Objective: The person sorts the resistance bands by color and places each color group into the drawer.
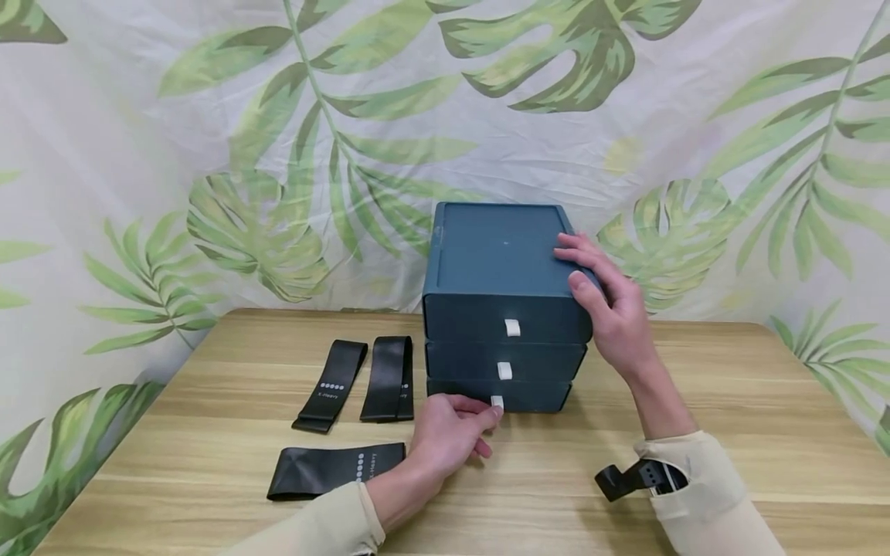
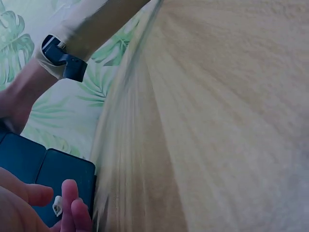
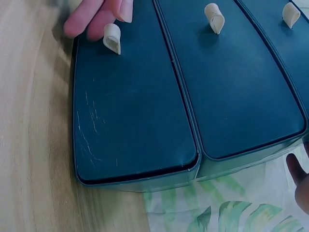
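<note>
A dark blue box with three stacked drawers (image 1: 504, 266) stands on the table, each drawer front bearing a white pull tab. All three drawers are closed. My left hand (image 1: 452, 432) is at the bottom drawer's white tab (image 3: 112, 38). In the left wrist view that tab (image 2: 58, 206) shows between the thumb and fingers, with a gap around it. My right hand (image 1: 615, 309) rests on the box's top right edge, thumb and fingertips on the lid. Only part of this hand (image 3: 302, 193) shows in the right wrist view.
Left of the box, on the wooden table (image 1: 528, 486), lie two black resistance bands, one slanted (image 1: 332, 386) and one upright (image 1: 385, 378). Another black band (image 1: 313, 472) lies nearer, partly behind my left forearm. A leaf-patterned cloth (image 1: 375, 154) hangs behind the table.
</note>
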The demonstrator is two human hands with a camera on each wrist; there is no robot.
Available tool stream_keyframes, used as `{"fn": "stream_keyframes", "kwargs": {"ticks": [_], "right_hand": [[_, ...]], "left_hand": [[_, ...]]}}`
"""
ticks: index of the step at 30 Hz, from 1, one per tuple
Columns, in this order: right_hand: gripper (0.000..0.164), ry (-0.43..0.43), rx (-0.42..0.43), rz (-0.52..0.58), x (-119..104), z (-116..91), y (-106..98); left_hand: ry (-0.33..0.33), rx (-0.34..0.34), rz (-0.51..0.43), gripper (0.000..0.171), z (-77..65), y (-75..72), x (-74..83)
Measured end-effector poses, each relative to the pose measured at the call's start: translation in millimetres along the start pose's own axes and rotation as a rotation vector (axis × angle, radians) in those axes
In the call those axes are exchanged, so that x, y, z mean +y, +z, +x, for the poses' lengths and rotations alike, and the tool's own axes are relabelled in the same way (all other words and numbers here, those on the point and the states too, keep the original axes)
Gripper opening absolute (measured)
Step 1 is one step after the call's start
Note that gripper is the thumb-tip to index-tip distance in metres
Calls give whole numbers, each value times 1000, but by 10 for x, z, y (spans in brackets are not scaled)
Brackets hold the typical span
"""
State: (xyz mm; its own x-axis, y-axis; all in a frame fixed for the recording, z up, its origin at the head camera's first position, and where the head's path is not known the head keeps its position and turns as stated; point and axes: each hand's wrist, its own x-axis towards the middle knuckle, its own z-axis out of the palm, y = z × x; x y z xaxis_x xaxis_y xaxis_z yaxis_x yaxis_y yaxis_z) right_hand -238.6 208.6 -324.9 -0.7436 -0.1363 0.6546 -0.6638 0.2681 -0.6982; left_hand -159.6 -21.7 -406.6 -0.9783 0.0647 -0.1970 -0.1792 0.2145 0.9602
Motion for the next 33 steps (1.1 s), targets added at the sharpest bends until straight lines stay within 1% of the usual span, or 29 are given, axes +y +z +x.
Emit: {"fn": "stream_keyframes", "kwargs": {"ticks": [5, 12, 17, 22, 29, 33], "right_hand": [[34, -6, 5, -5, 22, 7, 0], [34, -9, -7, -7, 23, 6, -2], [35, -1, -5, -6, 25, 0, -5], [35, -8, -18, -14, 28, 3, -21], [35, 7, -35, -52, 17, 5, -46], [35, 12, -38, -63, 15, 6, -57]], "left_hand": [[-2, -33, -30, 28, 64, 19, -31], [-3, -8, -69, 25, 85, 54, -44], [-12, -27, -86, 20, 68, 60, -47], [-29, -58, -61, 18, 3, 42, -47], [-21, -59, -61, 21, -128, 53, -99], [-41, -63, -49, 21, -197, 56, -124]]}}
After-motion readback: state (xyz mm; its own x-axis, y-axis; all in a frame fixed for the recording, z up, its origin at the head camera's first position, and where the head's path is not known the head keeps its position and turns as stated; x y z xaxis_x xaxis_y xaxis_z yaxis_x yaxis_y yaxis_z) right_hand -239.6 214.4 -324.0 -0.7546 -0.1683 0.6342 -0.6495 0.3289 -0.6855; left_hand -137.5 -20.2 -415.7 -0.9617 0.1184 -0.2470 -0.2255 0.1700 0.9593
